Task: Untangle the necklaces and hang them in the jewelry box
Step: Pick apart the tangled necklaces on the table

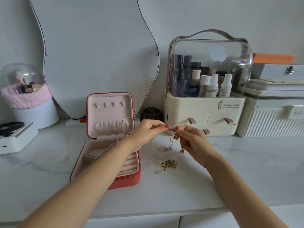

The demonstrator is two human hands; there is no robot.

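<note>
Pinching a silver chain [171, 140] between my left hand [146, 134] and right hand [192, 140], I see its tangle dangling above another necklace [168, 165] on the countertop [246, 162], beside the open jewelry box [108, 137], the cosmetics organizer [205, 96] behind.

- The open jewelry box [108, 142] sits on the counter [246, 170], in front of the mirror [98, 55].
- A cosmetics organizer [205, 96] stands to its right.
- Necklaces [167, 165] lie between them, nearer the front edge.
- Both hands [146, 134] [192, 140] hover above the necklaces.
</note>
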